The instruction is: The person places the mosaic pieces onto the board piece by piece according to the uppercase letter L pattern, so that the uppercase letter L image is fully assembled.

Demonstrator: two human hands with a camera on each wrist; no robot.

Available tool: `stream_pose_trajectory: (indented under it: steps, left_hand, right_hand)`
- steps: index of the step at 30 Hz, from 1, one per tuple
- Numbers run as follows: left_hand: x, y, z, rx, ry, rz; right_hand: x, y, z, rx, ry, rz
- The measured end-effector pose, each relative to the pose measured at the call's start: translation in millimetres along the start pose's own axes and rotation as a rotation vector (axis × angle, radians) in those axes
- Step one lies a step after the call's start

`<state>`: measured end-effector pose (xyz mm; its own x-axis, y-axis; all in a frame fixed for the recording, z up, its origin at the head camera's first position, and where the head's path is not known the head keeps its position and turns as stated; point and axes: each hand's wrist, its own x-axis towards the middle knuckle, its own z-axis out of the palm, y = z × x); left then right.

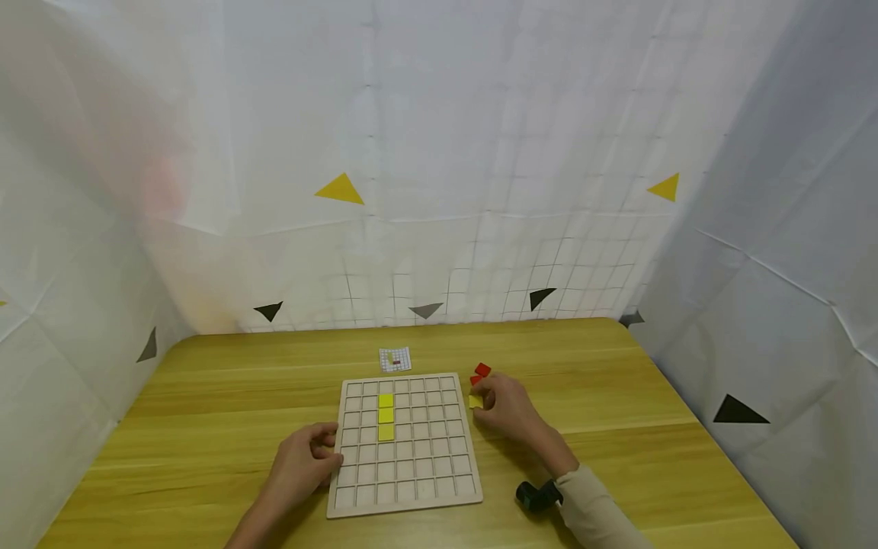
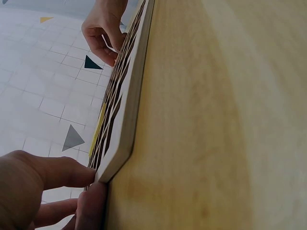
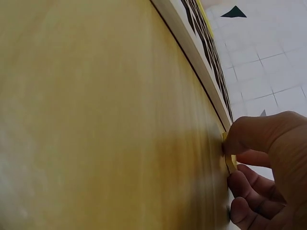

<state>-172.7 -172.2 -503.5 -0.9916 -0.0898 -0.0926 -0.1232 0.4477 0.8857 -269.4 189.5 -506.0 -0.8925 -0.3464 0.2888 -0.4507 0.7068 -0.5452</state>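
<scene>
A pale wooden grid board (image 1: 406, 507) lies on the table, with three yellow tiles (image 1: 386, 415) stacked in a line down its third column from the left. My left hand (image 1: 302, 461) holds the board's left edge; in the left wrist view, its thumb and fingers (image 2: 91, 203) meet at the board's corner. Just beyond the right edge, my right hand (image 1: 511, 408) pinches a loose yellow tile (image 3: 232, 164) between thumb and fingers, low at the table surface. Two red tiles (image 1: 483, 369) lie right by its fingertips, the nearer one partly hidden by them.
Behind the board is a small printed card (image 1: 395, 359) showing a grid with coloured cells. A black object (image 1: 538, 497) sits beside the right sleeve (image 1: 597, 507). White sheets with yellow, grey and black triangles enclose the wooden table (image 1: 226, 396) at the back and sides.
</scene>
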Motion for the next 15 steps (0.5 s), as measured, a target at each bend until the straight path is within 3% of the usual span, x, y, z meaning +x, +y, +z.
stream_pose_trajectory:
  steps: [15]
  left_hand:
    - [-0.8,0.8,-0.5,0.009,-0.001,-0.001]
  right_hand:
    - [-2.8,0.1,-2.3,0.035,-0.005,0.028]
